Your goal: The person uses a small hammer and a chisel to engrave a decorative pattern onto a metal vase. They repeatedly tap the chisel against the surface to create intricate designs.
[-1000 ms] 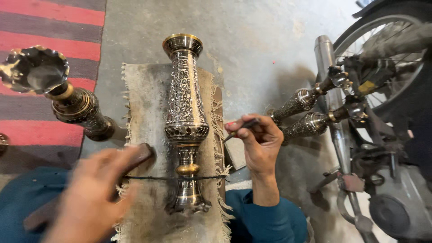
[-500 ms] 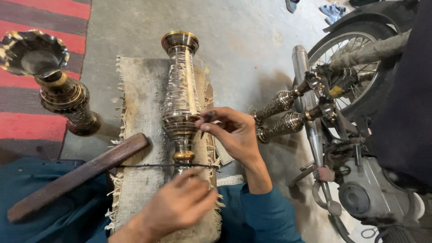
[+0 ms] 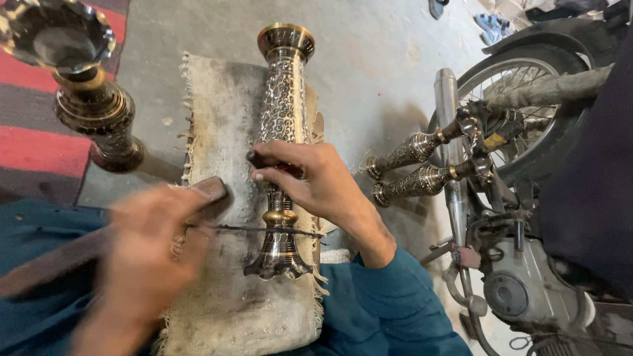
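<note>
An engraved brass vase (image 3: pixel 285 99) lies lengthwise on a burlap cloth (image 3: pixel 217 125), with a thin dark wire (image 3: pixel 244 229) across its narrow neck. My right hand (image 3: pixel 316 184) rests over the middle of the vase, pinching a short dark chisel (image 3: pixel 262 160) against the metal. My left hand (image 3: pixel 148 247) is blurred by motion at the lower left. It is wrapped around a wooden mallet (image 3: pixel 212 191), whose head sticks out toward the vase.
A second brass vase (image 3: pixel 86 99) stands on a red striped rug at the left. Two smaller engraved vases (image 3: pixel 412 165) lie to the right against a motorcycle (image 3: pixel 527 165). The floor is grey concrete.
My left hand left the vase base and went left onto the mallet, now blurred in motion. My right hand stays on the vase with the chisel.
</note>
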Motion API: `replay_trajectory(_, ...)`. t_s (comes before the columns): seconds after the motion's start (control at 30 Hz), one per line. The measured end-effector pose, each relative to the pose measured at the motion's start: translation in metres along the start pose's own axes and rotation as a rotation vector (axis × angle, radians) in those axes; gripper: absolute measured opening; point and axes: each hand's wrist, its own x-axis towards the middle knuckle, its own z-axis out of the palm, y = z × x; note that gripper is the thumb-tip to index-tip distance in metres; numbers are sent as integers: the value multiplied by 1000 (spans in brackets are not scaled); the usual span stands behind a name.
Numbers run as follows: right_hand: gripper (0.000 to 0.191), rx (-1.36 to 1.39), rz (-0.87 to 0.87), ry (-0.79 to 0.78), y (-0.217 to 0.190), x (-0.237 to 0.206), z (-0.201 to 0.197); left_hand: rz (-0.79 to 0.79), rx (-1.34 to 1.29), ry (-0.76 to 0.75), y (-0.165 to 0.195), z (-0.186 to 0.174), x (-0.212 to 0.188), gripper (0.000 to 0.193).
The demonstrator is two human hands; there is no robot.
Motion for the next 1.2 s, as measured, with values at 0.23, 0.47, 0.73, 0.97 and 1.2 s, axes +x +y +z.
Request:
replay_trajectory(0.23, 30, -76, 25, -58, 2, 6, 6, -715, 61, -961, -93, -37, -3, 50)
replay_trajectory(0.47, 28, -33, -23, -50, -5, 9, 5, -594, -572, -494, -68, -22, -23, 66)
replay_trajectory(0.73, 28, -49, 25, -57, -13, 10, 8, -918, -319, -530, -36, -36, 13, 77)
replay_trajectory(0.97, 26, -33, 46, -68, -10, 8, 7, -281, 23, -224, -21, -43, 38, 88)
replay_trajectory(1.2, 26, -46, 75, -81, -7, 8, 8, -356, 266, -441, -22, -39, 33, 91)
